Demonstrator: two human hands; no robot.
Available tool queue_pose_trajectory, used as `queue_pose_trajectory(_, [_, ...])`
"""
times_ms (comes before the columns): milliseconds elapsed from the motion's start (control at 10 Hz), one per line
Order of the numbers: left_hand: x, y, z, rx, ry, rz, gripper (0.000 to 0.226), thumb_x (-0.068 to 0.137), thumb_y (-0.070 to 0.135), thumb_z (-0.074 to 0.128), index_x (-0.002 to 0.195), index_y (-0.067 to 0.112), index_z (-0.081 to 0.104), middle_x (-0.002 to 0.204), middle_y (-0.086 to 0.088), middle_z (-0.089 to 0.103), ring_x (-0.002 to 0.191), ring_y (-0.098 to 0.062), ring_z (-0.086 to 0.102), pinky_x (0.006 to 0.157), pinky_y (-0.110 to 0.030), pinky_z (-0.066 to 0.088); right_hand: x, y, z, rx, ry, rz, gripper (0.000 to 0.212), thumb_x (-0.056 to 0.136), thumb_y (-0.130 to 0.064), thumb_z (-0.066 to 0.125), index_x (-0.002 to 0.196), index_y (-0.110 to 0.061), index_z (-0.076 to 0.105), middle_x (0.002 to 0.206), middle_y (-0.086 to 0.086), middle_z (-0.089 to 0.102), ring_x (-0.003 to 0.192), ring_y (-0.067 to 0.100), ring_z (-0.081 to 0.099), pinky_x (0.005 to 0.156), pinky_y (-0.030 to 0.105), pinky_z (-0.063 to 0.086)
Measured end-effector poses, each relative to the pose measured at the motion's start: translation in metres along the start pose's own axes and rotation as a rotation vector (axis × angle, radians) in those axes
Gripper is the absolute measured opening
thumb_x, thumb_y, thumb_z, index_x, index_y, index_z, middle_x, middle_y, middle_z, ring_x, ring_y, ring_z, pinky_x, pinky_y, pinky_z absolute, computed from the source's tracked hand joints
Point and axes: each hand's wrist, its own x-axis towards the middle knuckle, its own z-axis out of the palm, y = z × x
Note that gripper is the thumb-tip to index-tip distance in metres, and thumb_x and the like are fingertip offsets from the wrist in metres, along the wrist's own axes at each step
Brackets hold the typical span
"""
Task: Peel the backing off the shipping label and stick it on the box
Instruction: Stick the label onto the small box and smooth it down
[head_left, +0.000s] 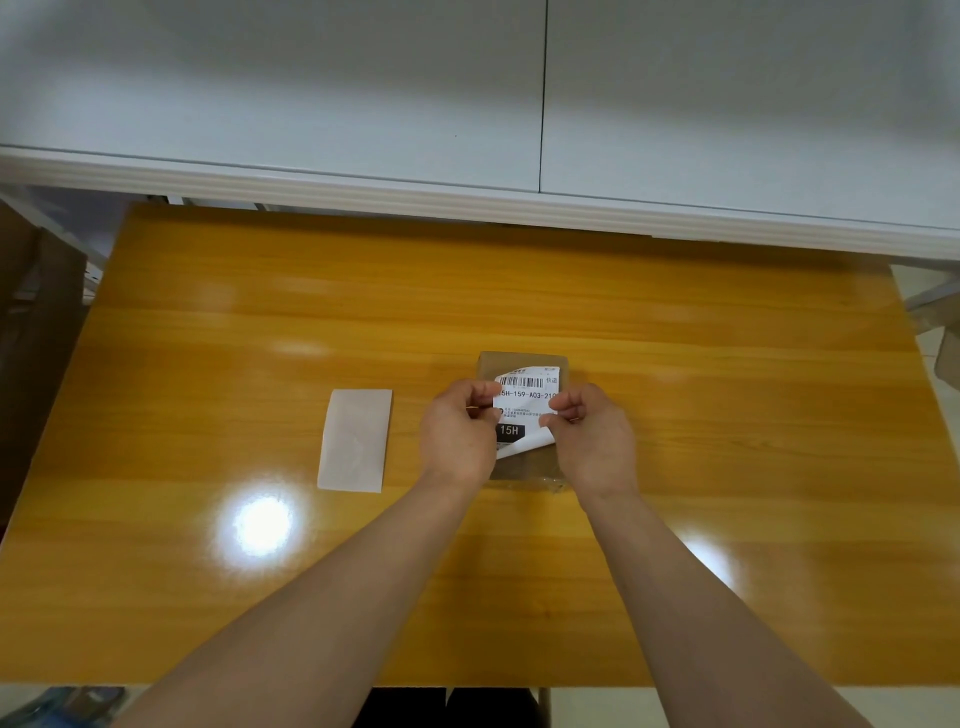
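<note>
Across the top of my view runs a white panelled wall (311, 104) with one dark vertical seam and a pale ledge at its foot. Below it lies the glossy orange-brown wooden counter (675, 415), with bright lamp glare on it near my left forearm. I count one small brown cardboard box (519, 361), lying flat right of centre; it is closed, so I cannot tell what it holds. One blank white backing sheet (356, 439) lies flat on the counter to the left, well apart from the box. One shipping label (524, 400), with a printed barcode and a black "15H" block, is held just over the box top, its near corner curled up. My left hand (457, 431) pinches the label's left edge, and my right hand (592, 436) pinches its right edge.
</note>
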Motion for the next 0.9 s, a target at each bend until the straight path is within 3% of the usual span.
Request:
queue_pose_trajectory(200, [0.0010,0.0013,0.0024,0.039,0.016,0.007,0.029,0.091,-0.003,0.059,0.109,0.018,0.069,0.100,0.005,0.068,0.096,-0.014,0.065,0.084,-0.033,0.058,0.0001,0.0001,-0.0007,0.003,0.002,-0.004,0.017,0.084,-0.008,0.072,0.087,-0.021,0.061,0.084,-0.003,0.063,0.081,0.017,0.060,0.069,0.026,0.040])
queue_pose_trajectory(900, [0.0021,0.0036,0.0050,0.135,0.056,0.033,0.031,0.090,-0.001,0.059,0.111,0.019,0.069,0.113,0.001,0.069,0.104,-0.018,0.066,0.083,-0.041,0.059,0.0001,-0.0002,-0.0011,0.014,-0.002,-0.006,0.017,0.084,-0.006,0.071,0.088,-0.020,0.062,0.076,-0.014,0.057,0.081,0.016,0.060,0.068,0.027,0.041])
